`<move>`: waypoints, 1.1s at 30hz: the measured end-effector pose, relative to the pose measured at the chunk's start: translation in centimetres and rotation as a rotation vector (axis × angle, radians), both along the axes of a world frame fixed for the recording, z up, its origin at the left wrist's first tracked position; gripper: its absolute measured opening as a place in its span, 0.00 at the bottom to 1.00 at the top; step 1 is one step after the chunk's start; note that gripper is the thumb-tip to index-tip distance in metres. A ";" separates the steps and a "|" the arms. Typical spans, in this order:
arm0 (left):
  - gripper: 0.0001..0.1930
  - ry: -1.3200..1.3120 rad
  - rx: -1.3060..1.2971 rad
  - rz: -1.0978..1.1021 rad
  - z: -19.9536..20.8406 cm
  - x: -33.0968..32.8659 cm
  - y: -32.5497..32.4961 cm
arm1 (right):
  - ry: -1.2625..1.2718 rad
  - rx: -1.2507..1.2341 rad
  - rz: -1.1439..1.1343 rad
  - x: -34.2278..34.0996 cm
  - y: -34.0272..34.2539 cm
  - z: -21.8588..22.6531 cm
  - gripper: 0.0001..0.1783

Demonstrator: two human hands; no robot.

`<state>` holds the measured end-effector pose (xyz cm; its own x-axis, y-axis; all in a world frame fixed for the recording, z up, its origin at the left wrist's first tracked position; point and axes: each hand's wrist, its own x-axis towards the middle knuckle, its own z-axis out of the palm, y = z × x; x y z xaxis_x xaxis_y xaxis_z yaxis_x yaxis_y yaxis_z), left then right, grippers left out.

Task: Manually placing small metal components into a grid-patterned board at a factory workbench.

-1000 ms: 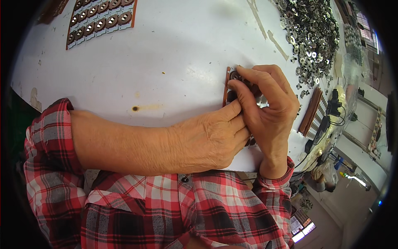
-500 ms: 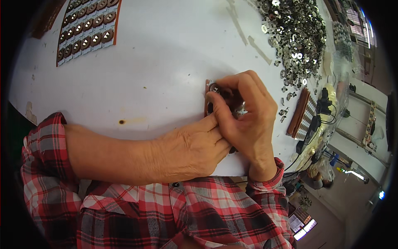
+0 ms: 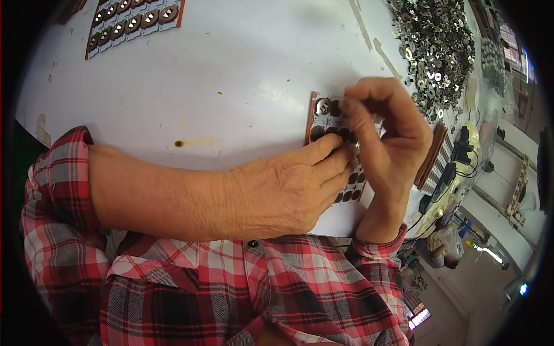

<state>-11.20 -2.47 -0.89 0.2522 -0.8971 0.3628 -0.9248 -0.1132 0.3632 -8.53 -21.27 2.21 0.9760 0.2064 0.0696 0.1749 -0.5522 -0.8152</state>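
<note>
A panel of small circuit boards (image 3: 311, 124) with rows of dark round spots and a brown edge lies on the white table under my hands. On its far left spot sits a shiny metal clip (image 3: 323, 107). My left hand (image 3: 283, 184) reaches across from the left, palm down. Its fingers are stretched onto the panel, with a gap between them; the thumb is hidden. Above the panel, my right hand (image 3: 392, 127) has thumb and index fingertips pinched together near the top row. Whatever is between those fingertips is too small and blurred to make out.
A heap of loose metal clips (image 3: 435, 52) spreads at the far right. Below it stands a stack of similar panels (image 3: 434, 158), beside black plugs and cables (image 3: 461, 153). Another panel, fitted with clips (image 3: 135, 26), lies at the far left. A burn mark (image 3: 179, 143) stains the table.
The view has shifted. My right hand has lifted off the far left spot and moved right, uncovering the clip there. My left fingers now lie further over the panel, and more of it shows.
</note>
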 end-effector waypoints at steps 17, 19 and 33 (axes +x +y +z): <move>0.21 -0.066 0.043 -0.006 0.1 0.2 0.2 | -0.292 -0.365 0.365 1.2 0.0 -0.1 0.20; 0.20 -0.058 0.051 -0.020 0.1 0.3 0.3 | -0.304 -0.381 0.380 1.5 0.1 0.0 0.20; 0.20 -0.136 -0.020 0.025 1.1 0.9 0.4 | -0.223 -0.329 0.026 -1.0 2.1 0.1 0.18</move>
